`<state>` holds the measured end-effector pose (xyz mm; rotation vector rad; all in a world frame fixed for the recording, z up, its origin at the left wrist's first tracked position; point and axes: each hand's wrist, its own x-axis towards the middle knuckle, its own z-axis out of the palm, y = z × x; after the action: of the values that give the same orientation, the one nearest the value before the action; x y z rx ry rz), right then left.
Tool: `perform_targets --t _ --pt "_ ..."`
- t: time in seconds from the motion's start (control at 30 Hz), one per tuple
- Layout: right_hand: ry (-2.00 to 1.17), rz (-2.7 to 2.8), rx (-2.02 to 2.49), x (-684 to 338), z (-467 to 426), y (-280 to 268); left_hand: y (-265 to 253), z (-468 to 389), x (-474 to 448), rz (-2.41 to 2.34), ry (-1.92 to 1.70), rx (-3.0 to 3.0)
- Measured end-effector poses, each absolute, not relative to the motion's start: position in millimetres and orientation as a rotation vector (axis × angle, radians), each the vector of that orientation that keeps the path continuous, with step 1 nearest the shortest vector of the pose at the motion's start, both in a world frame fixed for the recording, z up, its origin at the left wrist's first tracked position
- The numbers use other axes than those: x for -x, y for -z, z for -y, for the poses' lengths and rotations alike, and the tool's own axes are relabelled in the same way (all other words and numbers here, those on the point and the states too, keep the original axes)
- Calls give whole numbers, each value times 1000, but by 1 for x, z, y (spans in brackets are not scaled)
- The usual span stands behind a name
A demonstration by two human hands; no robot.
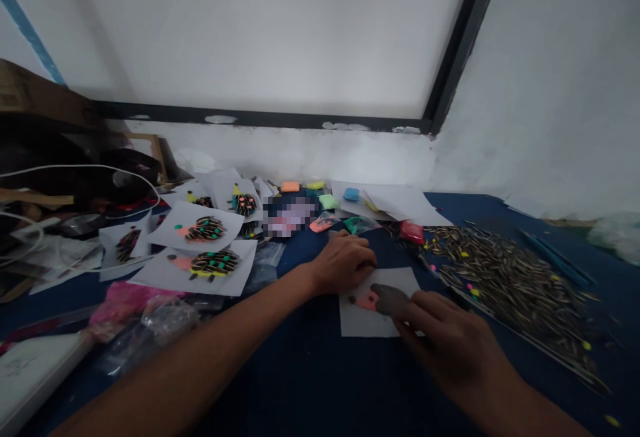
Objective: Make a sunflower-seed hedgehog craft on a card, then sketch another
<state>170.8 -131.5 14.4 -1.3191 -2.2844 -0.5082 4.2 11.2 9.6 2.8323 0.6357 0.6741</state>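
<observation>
**Modelled figure [385,299] on a paper sheet [363,326]; clock positions are read from the sheet**

The blue-covered worktop [295,370] is shared by all items. A heap of striped seeds [515,270] is spread between 2 and 3 o'clock, presumably within easy reach. Decorated sheets [245,277] are laid between 9 and 10 o'clock, apparently so as to be kept apart. At 4 o'clock, the right hand [445,330] is brought against the figure's grey body; whether this is pinched or merely steadied cannot be determined. At 11 o'clock, the left hand [345,260] is curled by the sheet's edge, perhaps for bracing; its grasp cannot be determined. A red packet [411,232] is placed at 1 o'clock.
</observation>
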Motion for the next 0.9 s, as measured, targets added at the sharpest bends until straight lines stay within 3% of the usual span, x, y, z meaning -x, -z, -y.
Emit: perform_targets --t 0.7,0.9 --pt "715 2342 1332 -161 125 -7 -4 -12 -4 -648 -684 -2823" --pt "589 2360 1295 -158 130 -16 -2 -14 -4 -635 -700 -2818"
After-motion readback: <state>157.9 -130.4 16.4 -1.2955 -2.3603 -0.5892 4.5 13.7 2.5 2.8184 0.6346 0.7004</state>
